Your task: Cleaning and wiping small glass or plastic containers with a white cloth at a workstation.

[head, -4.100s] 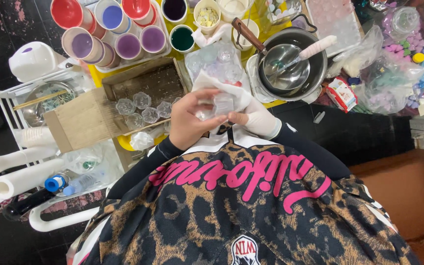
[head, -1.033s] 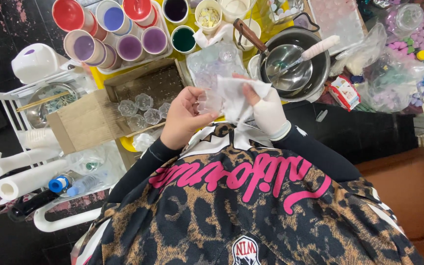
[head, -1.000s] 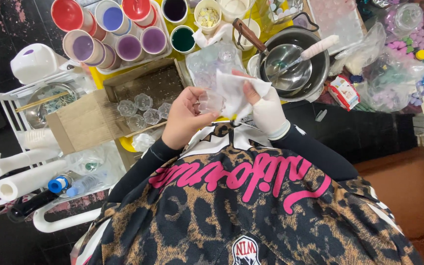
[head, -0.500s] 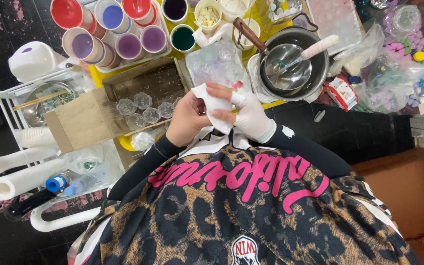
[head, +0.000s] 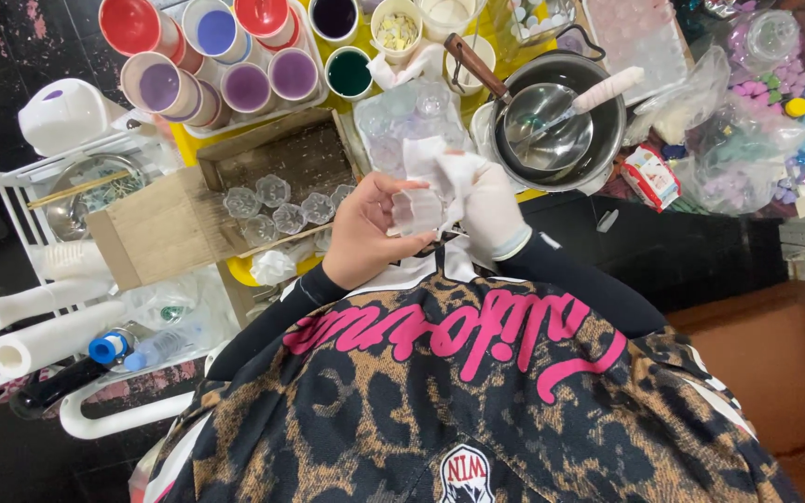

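- Left hand (head: 365, 233), bare, fingers curled and clamped around a small clear cup (head: 416, 210), just below frame centre.
- Right hand (head: 493, 210), in a white glove, closed on a crumpled white tissue (head: 440, 168) pressed against the cup from its 3 o'clock side.
- Cup pinned between both hands, touching each, just above the leopard-print top with pink lettering (head: 458, 391).
- At 9 o'clock of the hands: open cardboard box (head: 156, 233) with several more clear flower-shaped cups (head: 277, 207) inside, near the left hand.
- At 12 o'clock: clear plastic tray of moulds (head: 402, 116), partly hidden behind the tissue.
- At 1 o'clock: dark pot (head: 607, 140) holding a metal ladle (head: 542, 130) with a wooden handle and a pale spatula (head: 603, 90).
- At 11 o'clock: cluster of paint cups (head: 225, 56) in red, blue, purple and green on a yellow surface.
- At 3 o'clock, well apart: clear bags of coloured pieces (head: 747, 140) and a small red-and-white packet (head: 649, 177).
- At 8 o'clock: white trolley rack (head: 104, 419) with paper rolls (head: 39, 340) and a blue-capped bottle (head: 142, 349).
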